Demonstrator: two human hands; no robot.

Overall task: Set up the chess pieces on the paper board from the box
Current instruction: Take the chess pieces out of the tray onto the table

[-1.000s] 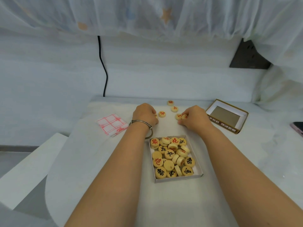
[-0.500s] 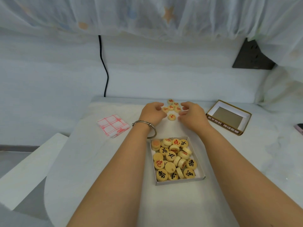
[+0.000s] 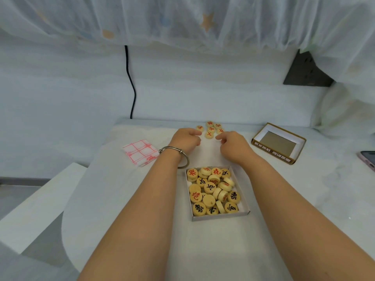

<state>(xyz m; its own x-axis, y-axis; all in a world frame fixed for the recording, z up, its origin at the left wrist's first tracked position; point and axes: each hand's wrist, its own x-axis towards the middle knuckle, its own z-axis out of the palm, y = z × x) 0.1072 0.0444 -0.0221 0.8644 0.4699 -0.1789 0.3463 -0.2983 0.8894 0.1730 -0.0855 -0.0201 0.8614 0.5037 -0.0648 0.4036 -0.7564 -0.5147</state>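
A white box tray [image 3: 244, 212] in front of me holds several round wooden chess pieces [image 3: 210, 187] with red or black characters. Beyond it, a small cluster of red-marked pieces [image 3: 211, 129] lies on the white table near its far edge. My left hand [image 3: 185, 139], with a metal bangle on the wrist, rests just left of the cluster with its fingers curled. My right hand [image 3: 233, 144] rests just right of it, forefinger reaching toward the pieces. Neither hand visibly holds a piece. The paper board [image 3: 141, 152], folded with a red grid, lies to the left.
The brown box lid [image 3: 279, 142] lies upside down at the right. A phone [image 3: 368, 159] pokes in at the right edge. A black cable [image 3: 132, 88] hangs down the wall behind the table. A white bench [image 3: 30, 203] sits lower left.
Both hands swept scattered red pieces into a tight cluster at the far edge, then drew back a little toward me.
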